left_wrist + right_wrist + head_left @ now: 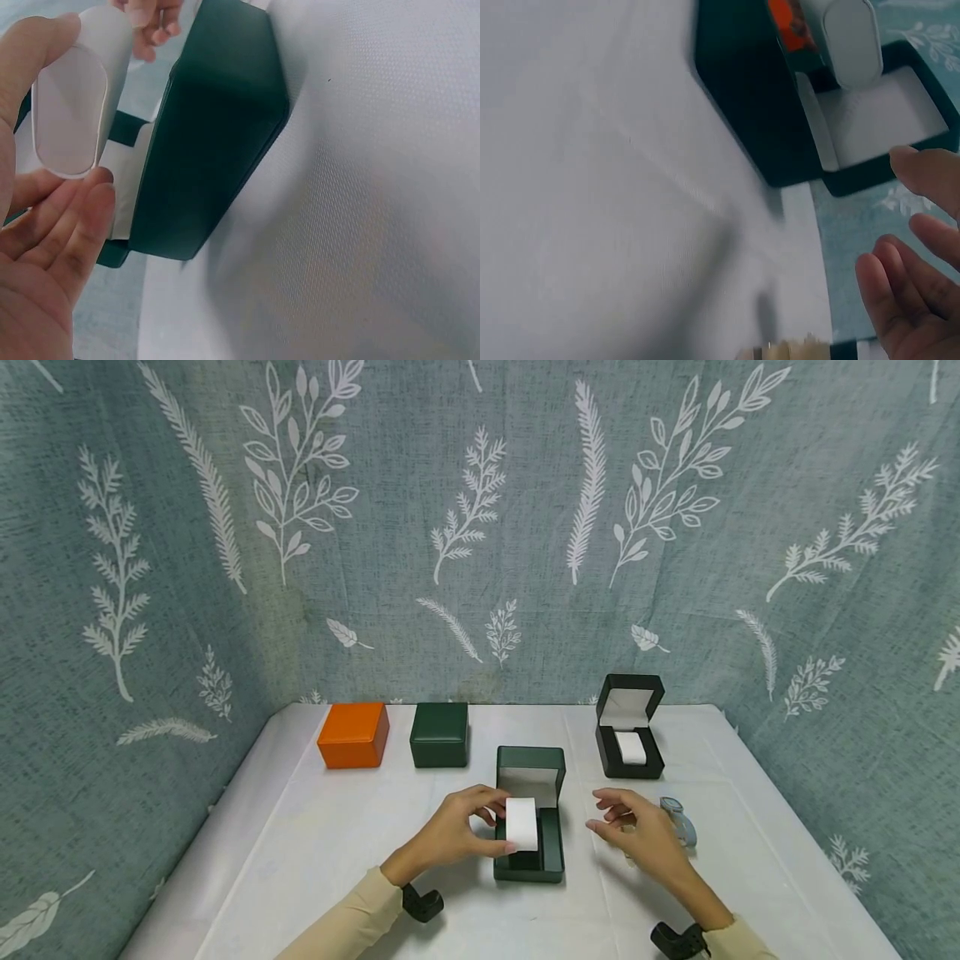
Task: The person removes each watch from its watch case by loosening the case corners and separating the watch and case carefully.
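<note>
In the head view my left hand [457, 827] pinches a white watch cushion [522, 824] between thumb and fingers, over the opened green watch box [529, 872]. The left wrist view shows the thumb on one end of the cushion [69, 112] and fingertips at the other. The box's lid stands up behind it, pale inside. Right of the box, my right hand [641, 831] hovers with fingers loosely bent and nothing between them. A watch with a grey-blue strap [684, 827] lies beside that hand; a small beige item [791, 349] is partly hidden beneath it.
An orange box [354, 737] and a closed green box [439, 735] stand at the back left. At the back right is an opened black watch box [632, 770] with a white cushion inside. Patterned cloth walls [465, 610] surround the white-covered table [315, 860].
</note>
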{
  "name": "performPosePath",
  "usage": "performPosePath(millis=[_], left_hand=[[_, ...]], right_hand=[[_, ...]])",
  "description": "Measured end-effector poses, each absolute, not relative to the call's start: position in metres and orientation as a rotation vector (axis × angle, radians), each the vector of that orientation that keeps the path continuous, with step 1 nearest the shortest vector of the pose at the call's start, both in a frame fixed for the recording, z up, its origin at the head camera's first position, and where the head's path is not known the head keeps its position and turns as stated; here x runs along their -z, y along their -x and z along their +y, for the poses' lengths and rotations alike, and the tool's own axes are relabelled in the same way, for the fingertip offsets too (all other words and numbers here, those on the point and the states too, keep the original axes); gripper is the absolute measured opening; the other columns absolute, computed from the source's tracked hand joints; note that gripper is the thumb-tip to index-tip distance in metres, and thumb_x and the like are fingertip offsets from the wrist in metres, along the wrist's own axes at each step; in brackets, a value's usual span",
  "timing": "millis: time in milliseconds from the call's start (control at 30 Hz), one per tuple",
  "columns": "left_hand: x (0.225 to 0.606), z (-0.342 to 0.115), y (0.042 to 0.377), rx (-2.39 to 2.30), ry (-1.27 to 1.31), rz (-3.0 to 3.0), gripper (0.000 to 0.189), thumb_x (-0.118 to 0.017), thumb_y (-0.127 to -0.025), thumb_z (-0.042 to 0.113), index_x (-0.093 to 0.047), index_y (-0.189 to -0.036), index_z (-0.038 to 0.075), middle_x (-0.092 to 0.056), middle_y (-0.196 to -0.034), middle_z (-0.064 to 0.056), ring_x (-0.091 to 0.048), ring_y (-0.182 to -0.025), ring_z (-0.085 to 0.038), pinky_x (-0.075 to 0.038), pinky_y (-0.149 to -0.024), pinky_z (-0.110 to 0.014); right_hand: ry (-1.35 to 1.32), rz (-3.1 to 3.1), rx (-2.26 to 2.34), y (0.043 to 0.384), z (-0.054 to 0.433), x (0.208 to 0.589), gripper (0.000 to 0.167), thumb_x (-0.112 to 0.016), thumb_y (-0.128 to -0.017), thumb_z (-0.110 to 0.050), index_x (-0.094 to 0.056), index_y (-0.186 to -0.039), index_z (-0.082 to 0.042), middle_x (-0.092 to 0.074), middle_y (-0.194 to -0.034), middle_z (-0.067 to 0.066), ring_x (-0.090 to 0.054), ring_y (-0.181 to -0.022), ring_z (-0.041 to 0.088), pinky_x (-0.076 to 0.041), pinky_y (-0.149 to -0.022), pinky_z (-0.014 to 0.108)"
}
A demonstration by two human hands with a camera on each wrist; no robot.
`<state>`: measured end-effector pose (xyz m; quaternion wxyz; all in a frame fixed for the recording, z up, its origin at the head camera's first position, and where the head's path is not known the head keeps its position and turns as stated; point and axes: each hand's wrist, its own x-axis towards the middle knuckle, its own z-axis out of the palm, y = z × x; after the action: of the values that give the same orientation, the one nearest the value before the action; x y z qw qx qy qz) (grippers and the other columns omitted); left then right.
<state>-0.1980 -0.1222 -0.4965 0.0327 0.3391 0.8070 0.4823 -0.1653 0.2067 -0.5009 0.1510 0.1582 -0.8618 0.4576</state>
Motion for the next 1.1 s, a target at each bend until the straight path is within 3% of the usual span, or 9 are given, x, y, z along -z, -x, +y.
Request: performPosePath(millis=[233, 600, 767, 967, 1100], left_hand=[[0.496, -0.122, 0.198, -1.484, -1.029, 2.482, 0.066, -0.091, -0.079, 0.036, -0.066, -0.133, 0.008, -0.066, -0.112, 0.003, -0.069, -0.092, -0.015, -0.058, -0.086, -0.045], [0.496, -0.121, 0.198, -1.478, -1.035, 2.480, 0.067, -0.091, -0.080, 0.032, -0.065, -0.135, 0.006, -0.066, -0.113, 0.001, -0.068, -0.091, -0.010, -0.059, -0.085, -0.041], [0.496, -0.121, 0.199, -1.494, -1.023, 2.469, 0.066, -0.092, -0.079, 0.031, -0.065, -0.134, 0.007, -0.066, -0.114, 0.002, -0.068, -0.093, -0.010, -0.059, -0.085, -0.040], [0.497, -0.120, 0.200, -1.533, -1.056, 2.440, 0.071, -0.092, -0.079, 0.027, -0.062, -0.137, -0.001, -0.066, -0.115, -0.001, -0.069, -0.096, -0.012, -0.059, -0.085, -0.042], [0.498, -0.119, 0.201, -1.546, -1.074, 2.433, 0.068, -0.093, -0.078, 0.025, -0.064, -0.136, 0.003, -0.066, -0.114, -0.001, -0.068, -0.099, -0.012, -0.059, -0.085, -0.039]], right_hand=[[-0.537, -2.549, -1.352, 0.167, 0.192, 0.503, 0.047, -0.088, -0.083, -0.022, -0.070, -0.125, -0.011, -0.071, -0.104, 0.009, -0.066, -0.085, 0.013, -0.057, -0.077, 0.027], [-0.661, -2.583, -1.412, 0.169, 0.174, 0.512, 0.049, -0.085, -0.087, -0.029, -0.069, -0.128, -0.007, -0.070, -0.103, 0.004, -0.066, -0.085, 0.014, -0.058, -0.077, 0.029], [-0.728, -2.545, -1.374, 0.169, 0.170, 0.516, 0.048, -0.084, -0.087, -0.025, -0.070, -0.129, -0.004, -0.069, -0.100, 0.004, -0.066, -0.083, 0.016, -0.059, -0.074, 0.029], [-0.716, -2.549, -1.364, 0.171, 0.168, 0.521, 0.047, -0.085, -0.087, -0.024, -0.071, -0.127, -0.004, -0.068, -0.098, 0.003, -0.066, -0.081, 0.014, -0.059, -0.072, 0.028], [-0.704, -2.567, -1.392, 0.172, 0.168, 0.524, 0.047, -0.086, -0.086, -0.023, -0.071, -0.126, -0.004, -0.068, -0.099, 0.002, -0.066, -0.081, 0.015, -0.059, -0.073, 0.029]])
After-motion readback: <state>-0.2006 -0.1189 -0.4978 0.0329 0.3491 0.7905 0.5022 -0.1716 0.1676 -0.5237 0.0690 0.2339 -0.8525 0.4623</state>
